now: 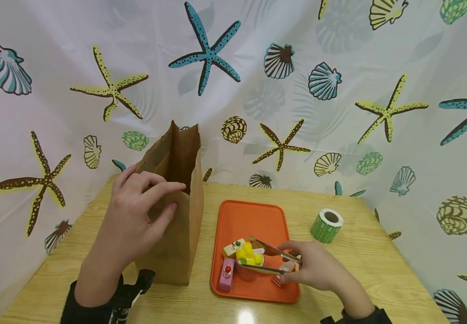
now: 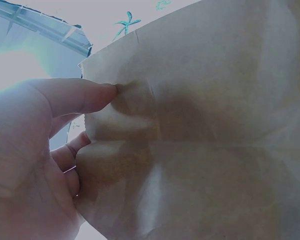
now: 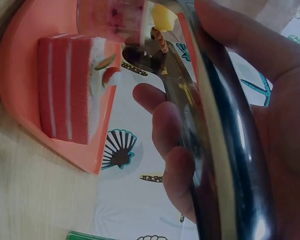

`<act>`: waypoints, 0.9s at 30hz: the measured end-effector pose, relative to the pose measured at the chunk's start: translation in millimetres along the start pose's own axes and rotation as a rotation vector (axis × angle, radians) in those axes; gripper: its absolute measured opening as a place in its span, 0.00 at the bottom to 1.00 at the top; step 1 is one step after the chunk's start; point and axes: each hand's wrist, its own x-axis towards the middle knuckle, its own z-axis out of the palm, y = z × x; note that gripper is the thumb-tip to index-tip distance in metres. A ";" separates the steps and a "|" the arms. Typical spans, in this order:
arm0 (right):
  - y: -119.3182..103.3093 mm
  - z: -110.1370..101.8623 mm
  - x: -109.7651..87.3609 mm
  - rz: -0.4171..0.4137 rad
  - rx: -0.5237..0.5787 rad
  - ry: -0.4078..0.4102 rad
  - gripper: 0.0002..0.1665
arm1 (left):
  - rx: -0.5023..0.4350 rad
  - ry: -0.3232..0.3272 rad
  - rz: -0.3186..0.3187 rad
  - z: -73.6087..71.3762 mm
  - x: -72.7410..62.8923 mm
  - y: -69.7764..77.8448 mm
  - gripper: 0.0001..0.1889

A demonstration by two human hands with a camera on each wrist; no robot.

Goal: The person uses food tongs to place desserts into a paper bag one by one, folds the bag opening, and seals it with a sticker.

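My left hand (image 1: 134, 216) pinches the near rim of an upright brown paper bag (image 1: 196, 225), its mouth open at the top. In the left wrist view the thumb lies on the outer face of the paper bag (image 2: 215, 100), and the other fingers are partly hidden behind it. With my right hand (image 1: 316, 265) I hold metal tongs (image 3: 235, 130), their arms spread on either side of a small clear dessert cup (image 1: 247, 272) topped with yellow cubes. Whether the tips touch the cup is unclear. That cup stands on an orange tray (image 1: 253, 216).
On the tray are also a pink cake bar (image 1: 226, 274), a cream-coloured cake piece (image 1: 232, 248) and a red layered cake slice (image 3: 65, 90), partly hidden by my right hand in the head view. A green-sided label roll (image 1: 325, 228) stands right of the tray on the wooden table.
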 end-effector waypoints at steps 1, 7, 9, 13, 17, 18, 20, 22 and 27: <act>0.3 1.0 0.5 0.000 -0.004 -0.007 0.37 | -0.001 0.001 0.001 -0.1 0.0 0.1 0.19; -0.7 7.9 3.2 0.013 0.012 -0.013 0.36 | -0.002 0.005 0.003 -0.4 -0.1 -0.2 0.19; -1.8 9.8 4.3 0.007 0.016 -0.008 0.36 | 0.001 0.008 0.006 -0.2 -0.5 -0.7 0.19; -5.1 13.1 5.6 -0.020 0.016 0.001 0.35 | 0.005 0.013 0.014 0.4 -1.3 -1.9 0.19; -8.7 15.4 5.7 -0.046 0.003 0.011 0.34 | 0.005 0.013 0.014 0.5 -1.7 -2.5 0.19; -9.3 15.9 5.4 -0.054 -0.004 0.014 0.33 | 0.004 0.012 0.014 0.4 -1.7 -2.5 0.19; -10.1 16.3 4.8 -0.063 -0.012 0.018 0.33 | 0.003 0.010 0.012 0.2 -1.9 -2.3 0.19; -10.1 16.8 4.4 -0.074 -0.028 0.024 0.32 | 0.003 0.009 0.010 0.0 -2.0 -2.1 0.19; -7.6 19.6 4.4 -0.095 -0.049 0.046 0.29 | 0.001 0.008 0.009 -0.4 -2.2 -2.2 0.19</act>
